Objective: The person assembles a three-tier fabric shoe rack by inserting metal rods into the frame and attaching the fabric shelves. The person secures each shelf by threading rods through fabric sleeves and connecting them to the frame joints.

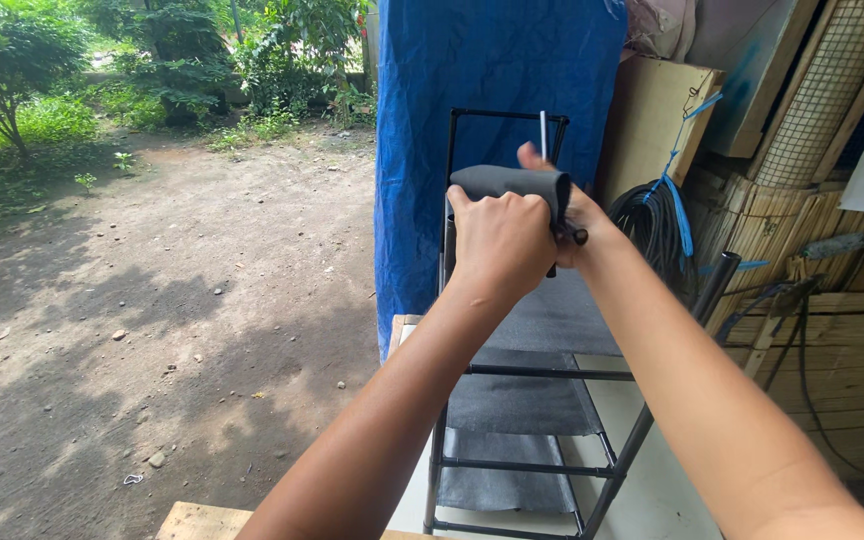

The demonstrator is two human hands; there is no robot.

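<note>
We see a blue tarp (497, 80) behind a black tubular shelf rack (532, 410) with grey fabric tiers. Our left hand (497, 245) grips rolled grey fabric (512, 183) at the rack's top; our right hand (577, 225) pinches it from behind.

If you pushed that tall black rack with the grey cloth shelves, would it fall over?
Probably quite easily. The rack is tall and narrow, built from thin black tubes, so it likely feels light and wobbly. The grey cloth folds over in the left hand, so it looks floppy and adds little weight.
</note>
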